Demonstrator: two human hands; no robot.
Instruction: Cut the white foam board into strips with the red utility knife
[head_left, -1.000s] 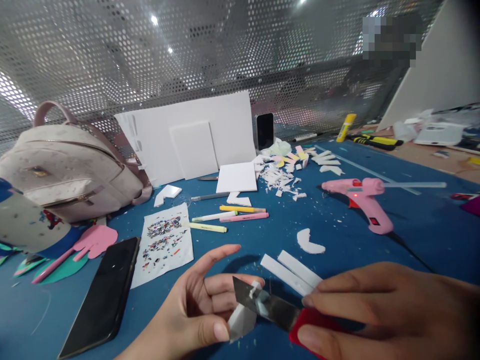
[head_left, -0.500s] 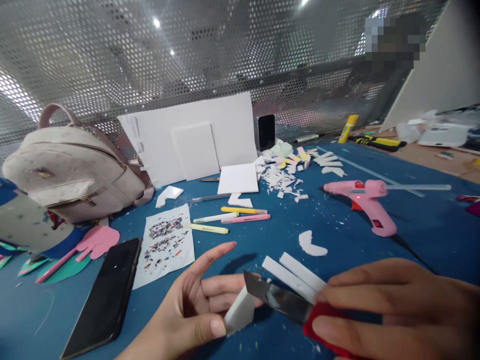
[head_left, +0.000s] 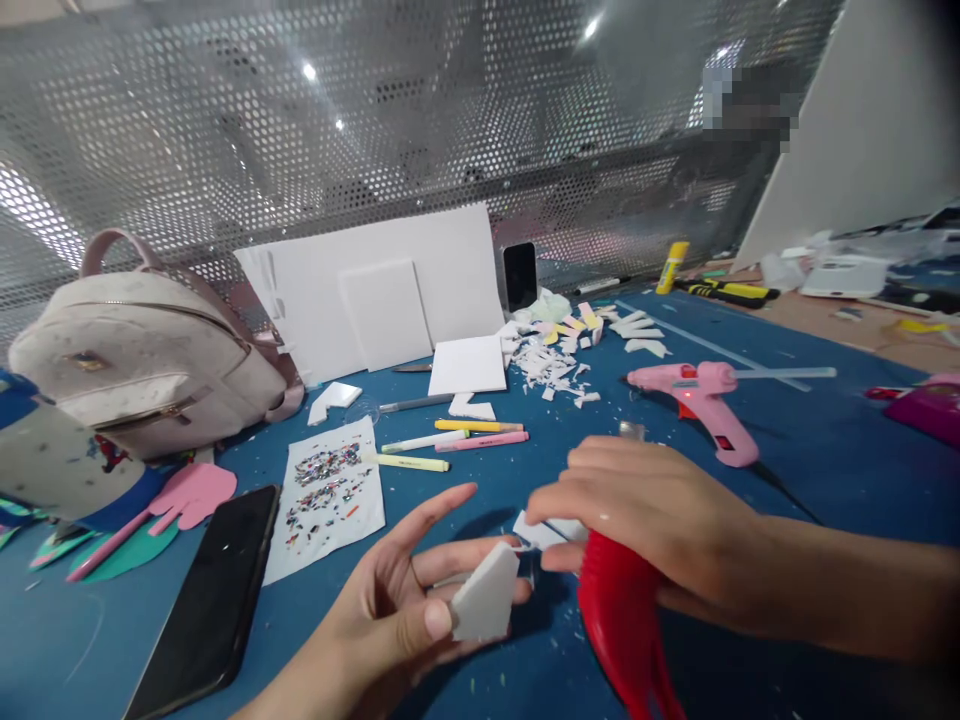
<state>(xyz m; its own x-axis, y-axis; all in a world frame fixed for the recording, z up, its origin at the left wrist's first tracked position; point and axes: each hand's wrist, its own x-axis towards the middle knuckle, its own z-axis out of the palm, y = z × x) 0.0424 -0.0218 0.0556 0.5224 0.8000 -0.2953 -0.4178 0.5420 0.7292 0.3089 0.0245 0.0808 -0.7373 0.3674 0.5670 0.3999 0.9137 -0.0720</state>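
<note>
My left hand (head_left: 397,600) pinches a small white foam piece (head_left: 484,597) with a pointed top between thumb and fingers, its forefinger stretched out. My right hand (head_left: 645,520) is closed round a red-handled utility knife (head_left: 626,625), the handle pointing down towards me and the blade tip showing above the knuckles. The right fingertips lie over white foam strips (head_left: 536,530) on the blue table (head_left: 825,470), just right of the foam piece.
A black phone (head_left: 206,595) and a paper sheet with coloured bits (head_left: 326,495) lie to the left. Several pens (head_left: 450,435), foam scraps (head_left: 559,360), a pink glue gun (head_left: 697,390), white foam boards (head_left: 375,285) and a beige backpack (head_left: 142,355) sit further back before a perforated metal screen.
My right hand has turned the knife over and moved left and up, so the blade has left the foam piece. The left hand has tilted the foam piece upright.
</note>
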